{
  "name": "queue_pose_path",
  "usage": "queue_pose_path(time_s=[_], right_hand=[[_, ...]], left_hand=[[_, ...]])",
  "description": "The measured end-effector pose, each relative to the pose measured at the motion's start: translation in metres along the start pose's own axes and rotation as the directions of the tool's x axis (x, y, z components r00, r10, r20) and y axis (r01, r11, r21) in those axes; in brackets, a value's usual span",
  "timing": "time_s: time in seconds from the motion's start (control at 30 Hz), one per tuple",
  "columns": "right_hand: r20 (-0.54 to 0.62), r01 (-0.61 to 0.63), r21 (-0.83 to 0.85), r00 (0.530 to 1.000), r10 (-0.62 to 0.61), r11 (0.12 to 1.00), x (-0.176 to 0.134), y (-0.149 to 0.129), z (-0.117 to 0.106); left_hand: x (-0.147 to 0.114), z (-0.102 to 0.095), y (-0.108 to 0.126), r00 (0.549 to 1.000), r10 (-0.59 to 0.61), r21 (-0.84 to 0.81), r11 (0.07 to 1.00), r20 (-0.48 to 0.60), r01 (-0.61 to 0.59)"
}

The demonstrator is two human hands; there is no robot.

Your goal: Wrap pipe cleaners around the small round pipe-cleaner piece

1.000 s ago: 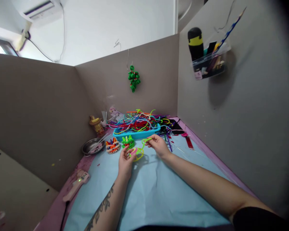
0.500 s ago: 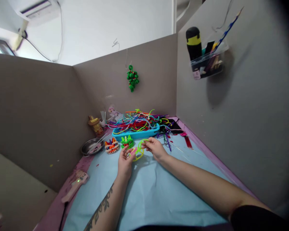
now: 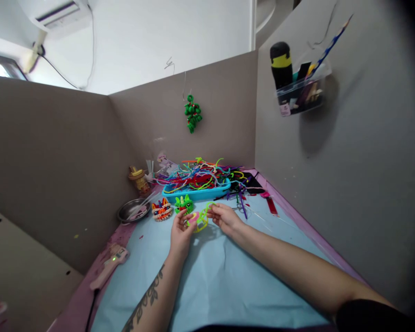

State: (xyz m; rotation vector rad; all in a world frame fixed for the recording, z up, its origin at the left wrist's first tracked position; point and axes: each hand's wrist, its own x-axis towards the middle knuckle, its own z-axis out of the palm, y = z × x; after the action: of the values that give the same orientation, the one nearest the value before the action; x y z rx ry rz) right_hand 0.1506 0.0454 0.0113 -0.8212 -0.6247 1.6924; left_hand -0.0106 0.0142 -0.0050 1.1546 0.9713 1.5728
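Note:
My left hand (image 3: 181,231) is closed on a small pipe-cleaner piece (image 3: 193,216), pink and yellow-green, with loose loops on its right. Across from it, my right hand (image 3: 227,219) pinches a bright green pipe cleaner (image 3: 209,205) that runs into that piece. Both hands are held above the blue cloth (image 3: 221,276). Just behind the left hand sits a green pipe-cleaner animal head (image 3: 184,204), partly covered by the fingers. An orange and white one (image 3: 162,210) stands to its left.
A blue tray (image 3: 193,194) heaped with coloured pipe cleaners (image 3: 200,177) stands at the back. Leftward are a metal bowl (image 3: 133,210) and a glue gun (image 3: 110,265) with a lit green light. A red strip (image 3: 271,206) lies at right. Grey partitions (image 3: 221,110) surround the table.
My right hand has dropped slightly and its fingers have shifted along the green pipe cleaner. More of the pink part shows at my left hand. The whole view has shifted a little.

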Motion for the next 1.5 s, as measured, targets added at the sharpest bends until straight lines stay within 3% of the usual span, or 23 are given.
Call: queue_pose_path(time_s=[0.13,0.37,0.53,0.73,0.87,1.07,1.33,1.5], right_hand=[[0.018,0.043,0.068,0.999,-0.044,0.997,-0.002,0.000,0.004],[-0.050,-0.022,0.150,0.998,0.030,0.988,-0.006,-0.002,0.008],[-0.086,-0.168,-0.046,0.983,0.163,0.985,-0.002,-0.003,0.004],[0.002,-0.247,-0.328,0.965,0.262,0.912,-0.002,-0.003,0.002],[0.074,-0.221,-0.428,0.958,0.278,0.877,-0.003,-0.004,-0.001],[0.111,-0.082,-0.499,0.981,0.157,0.863,-0.005,-0.001,0.000],[0.078,-0.247,-0.495,0.942,0.326,0.833,-0.015,0.008,0.007],[0.165,-0.070,-0.666,0.957,0.238,0.743,-0.020,0.021,0.011]], left_hand=[[0.001,-0.001,-0.003,1.000,-0.012,-0.021,1.000,-0.010,0.012],[0.001,0.000,-0.003,1.000,0.007,0.030,1.000,-0.002,-0.007],[-0.001,0.000,-0.001,0.996,0.092,0.076,0.993,-0.002,-0.092],[-0.001,0.000,-0.002,0.995,0.098,0.069,0.993,0.024,-0.099],[-0.003,0.001,0.000,0.996,0.090,0.054,0.994,0.029,-0.092],[-0.001,0.001,0.001,0.995,0.082,0.079,0.994,-0.049,-0.078],[0.003,-0.004,-0.003,0.967,0.200,0.175,0.970,-0.158,-0.172],[-0.001,0.001,-0.002,0.968,0.230,0.191,0.959,-0.096,-0.209]])
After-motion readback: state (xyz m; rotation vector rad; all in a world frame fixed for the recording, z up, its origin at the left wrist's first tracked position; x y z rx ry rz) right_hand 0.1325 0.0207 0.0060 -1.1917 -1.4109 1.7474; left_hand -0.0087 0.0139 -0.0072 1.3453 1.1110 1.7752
